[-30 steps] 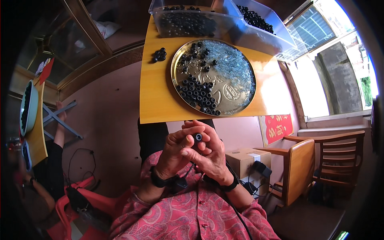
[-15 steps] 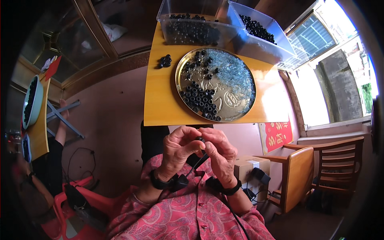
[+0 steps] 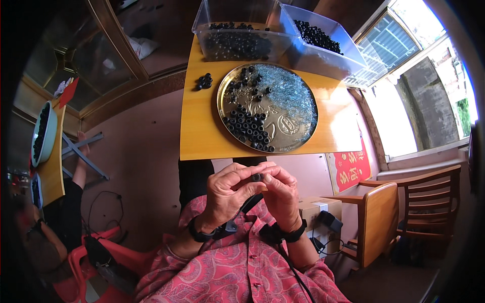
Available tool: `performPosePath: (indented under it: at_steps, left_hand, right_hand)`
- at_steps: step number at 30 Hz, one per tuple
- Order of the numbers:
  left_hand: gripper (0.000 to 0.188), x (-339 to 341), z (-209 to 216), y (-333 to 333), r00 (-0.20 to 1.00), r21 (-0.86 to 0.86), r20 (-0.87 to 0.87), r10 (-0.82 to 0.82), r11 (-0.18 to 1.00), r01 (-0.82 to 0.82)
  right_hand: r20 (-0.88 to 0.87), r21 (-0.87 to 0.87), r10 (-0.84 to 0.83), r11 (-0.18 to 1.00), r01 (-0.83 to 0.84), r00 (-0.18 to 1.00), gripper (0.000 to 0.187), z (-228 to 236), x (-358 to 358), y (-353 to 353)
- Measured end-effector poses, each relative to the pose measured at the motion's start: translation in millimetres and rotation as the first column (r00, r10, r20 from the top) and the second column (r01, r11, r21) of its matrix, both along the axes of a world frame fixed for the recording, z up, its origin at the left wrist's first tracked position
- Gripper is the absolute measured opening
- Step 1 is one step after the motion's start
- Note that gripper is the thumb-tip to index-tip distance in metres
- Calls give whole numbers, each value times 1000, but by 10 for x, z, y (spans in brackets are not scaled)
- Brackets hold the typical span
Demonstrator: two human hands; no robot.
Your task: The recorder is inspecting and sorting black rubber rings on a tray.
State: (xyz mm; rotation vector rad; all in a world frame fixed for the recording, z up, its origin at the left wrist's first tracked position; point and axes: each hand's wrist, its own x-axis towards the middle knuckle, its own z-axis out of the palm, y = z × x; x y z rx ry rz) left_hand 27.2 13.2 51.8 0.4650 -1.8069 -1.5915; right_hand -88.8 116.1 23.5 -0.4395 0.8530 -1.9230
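Observation:
In front of my chest, just off the table's near edge, both hands meet around a small black ring-shaped part (image 3: 256,177). My left hand (image 3: 225,192) pinches it between thumb and fingers. Closed on it from the other side is my right hand (image 3: 282,194). The part's round end with a hole faces up toward me. Beyond the hands lies a round gold metal tray (image 3: 288,125). On its near left side sit many black ring parts (image 3: 246,123); a spread of tiny clear bluish pieces (image 3: 288,93) covers its far right.
The yellow table (image 3: 199,131) carries a small cluster of black parts (image 3: 204,82). Behind the tray stand a clear bin (image 3: 242,45) and a bluish bin (image 3: 323,58), both holding black parts. A wooden chair (image 3: 379,222) and a cardboard box (image 3: 313,207) are at right; another person's arm (image 3: 53,235) shows at left.
My fingers have shifted around the black part, and its holed end now shows more plainly. The view has moved slightly, while the tray and bins stay as they were.

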Motion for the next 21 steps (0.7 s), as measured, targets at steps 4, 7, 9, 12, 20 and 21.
performPosePath:
  at_steps: [4, 7, 9, 12, 20, 21]
  left_hand:
    - [36, -4, -20, 23, 1000, -123, -8, 27, 992, -28]
    - [36, -6, 5, 35, 1000, -133, 1, 21, 991, -21]
    - [36, -35, -4, 3, 1000, -154, 11, 20, 988, -18]
    - [34, -36, -36, -5, 999, -133, -26, -21, 991, 18]
    - [30, -109, 90, -159, 975, 399, 65, -214, 901, 172]
    - [31, -126, 111, -235, 972, 432, 84, -218, 887, 162]
  right_hand:
    - [51, -39, 46, 998, -44, 998, 12, -4, -40, 8]
    - [86, -60, 56, 997, -51, 995, 13, -16, -34, 23]
    - [99, -66, 58, 996, -52, 993, 12, -49, -40, 1]
    - [53, -93, 35, 995, -30, 998, 10, -102, -35, 8]
    - [-21, 1, 25, 1000, -25, 999, 10, -77, -118, -7]
    - [-57, 15, 21, 1000, -20, 998, 10, -84, -126, -4]
